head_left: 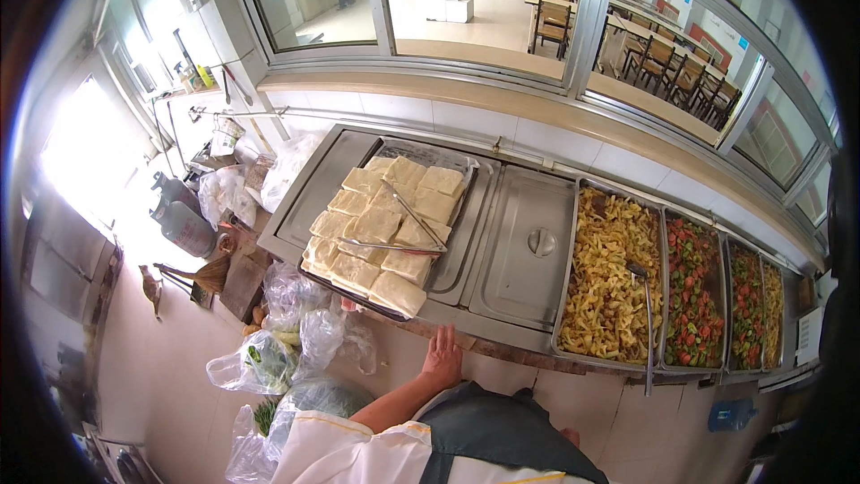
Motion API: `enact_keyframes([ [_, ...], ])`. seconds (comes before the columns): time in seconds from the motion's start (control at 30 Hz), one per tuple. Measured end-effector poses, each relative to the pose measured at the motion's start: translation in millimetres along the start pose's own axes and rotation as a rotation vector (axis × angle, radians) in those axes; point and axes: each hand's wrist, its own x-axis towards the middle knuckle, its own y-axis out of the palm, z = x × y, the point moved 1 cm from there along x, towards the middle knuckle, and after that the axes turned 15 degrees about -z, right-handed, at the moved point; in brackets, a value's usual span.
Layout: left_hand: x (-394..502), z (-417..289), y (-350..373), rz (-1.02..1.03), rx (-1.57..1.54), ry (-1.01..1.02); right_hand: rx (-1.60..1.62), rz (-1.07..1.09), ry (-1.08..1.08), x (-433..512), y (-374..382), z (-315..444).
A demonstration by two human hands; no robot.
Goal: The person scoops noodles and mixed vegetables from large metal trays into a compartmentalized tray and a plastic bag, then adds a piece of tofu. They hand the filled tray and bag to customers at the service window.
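My left hand rests against the front edge of the steel serving counter, fingers nearly together, with nothing seen in it. Just beyond it a dark tray holds a stack of square flatbread pieces. Metal tongs lie spread on top of the bread. Of my right hand only a small part shows, low beside the dark apron; the rest is hidden. Right of the bread sits a steel lid. Farther right, a pan of yellow cooked food has a serving spoon in it.
More pans of red-and-green food stand at the right. Plastic bags with vegetables are on the floor left of me, near a broom and gas cylinders. A water bottle lies at the right. Windows line the far side.
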Motion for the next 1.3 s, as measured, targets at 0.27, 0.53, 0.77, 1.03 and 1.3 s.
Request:
enact_keyframes([
  [0.27, 2, -1, -6, 0.022, 0.001, -0.004, 0.106, -0.009, 0.093, -12, -25, 41],
  [0.53, 2, -2, 1, 0.046, 0.036, 0.012, -0.022, -0.022, 0.022, -4, 14, 7],
  [0.77, 1, 0, 18, -0.049, -0.008, 0.017, 0.009, 0.01, 0.109, -11, 20, 0],
  [1.03, 5, -3, 6, 0.073, -0.008, -0.006, 0.214, -0.009, 0.277, -21, -5, 32],
  [1.3, 9, -11, 3, 0.105, 0.099, 0.011, 0.111, -0.123, 0.173, -21, -26, 60],
])
